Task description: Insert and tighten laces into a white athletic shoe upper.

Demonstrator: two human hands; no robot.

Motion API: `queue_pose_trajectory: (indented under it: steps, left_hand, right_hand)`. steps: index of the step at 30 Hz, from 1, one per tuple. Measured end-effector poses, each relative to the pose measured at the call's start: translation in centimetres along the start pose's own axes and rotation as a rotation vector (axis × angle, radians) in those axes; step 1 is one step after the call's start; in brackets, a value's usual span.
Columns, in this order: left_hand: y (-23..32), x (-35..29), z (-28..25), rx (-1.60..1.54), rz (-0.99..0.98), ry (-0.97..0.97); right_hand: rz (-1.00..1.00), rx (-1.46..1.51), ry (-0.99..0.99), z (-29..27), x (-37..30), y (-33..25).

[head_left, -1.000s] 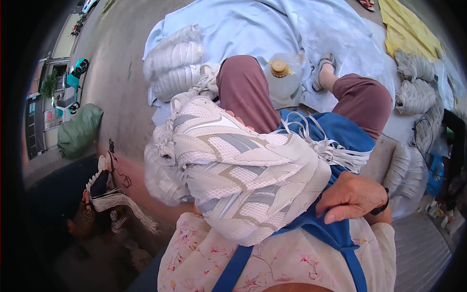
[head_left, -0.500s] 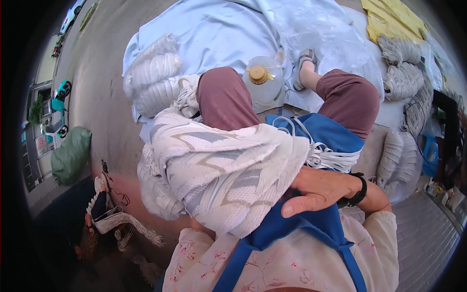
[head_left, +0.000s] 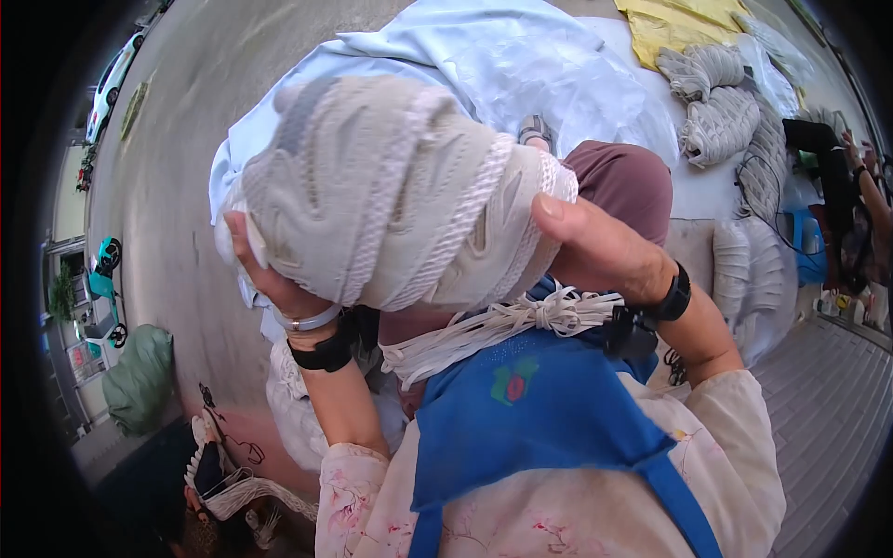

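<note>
Raised before me is a thick stack of nested cream and grey mesh shoe uppers (head_left: 381,195), with ribbed edges layered over one another. My left hand (head_left: 284,284) grips its lower left end, thumb on the outer face and the other fingers partly hidden behind. At the other end my right hand (head_left: 609,246) is closed on the stack, thumb laid along the rim and fingers out of sight underneath. Below it, a knotted bunch of white laces (head_left: 558,314) lies across my lap on the blue apron (head_left: 549,409).
Pale blue cloth and clear plastic (head_left: 549,70) spread ahead. Several tied bundles of uppers (head_left: 721,126) lie at the right, near a blue stool (head_left: 807,246) and another person (head_left: 865,195). Yellow sheeting (head_left: 688,23) lies far right; a green sack (head_left: 139,377) stands left. Another person works with laces lower left.
The stack has risen from my lap and turned, its layered edges now showing. My right hand has moved up onto its rim; my left hand has come into view gripping the other end.
</note>
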State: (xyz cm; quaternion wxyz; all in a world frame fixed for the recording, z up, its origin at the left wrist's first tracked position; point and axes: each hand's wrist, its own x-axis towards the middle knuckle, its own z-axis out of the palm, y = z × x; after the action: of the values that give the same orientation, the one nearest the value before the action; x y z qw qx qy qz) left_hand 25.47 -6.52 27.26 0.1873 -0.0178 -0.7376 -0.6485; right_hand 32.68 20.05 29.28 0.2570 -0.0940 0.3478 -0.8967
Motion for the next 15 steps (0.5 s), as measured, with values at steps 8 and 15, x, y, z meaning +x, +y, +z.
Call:
queue_pose_trajectory:
  steps: [8, 15]
  left_hand:
    - [2.7, 1.0, 6.1, -0.657, -0.445, -0.257]
    - [1.3, 5.3, 4.5, -0.266, 0.064, -0.346]
  right_hand:
    - [0.046, -0.121, 0.182, -2.3, 0.3, -3.1]
    - [-0.204, 0.372, -0.073, -8.8, 6.7, 1.7]
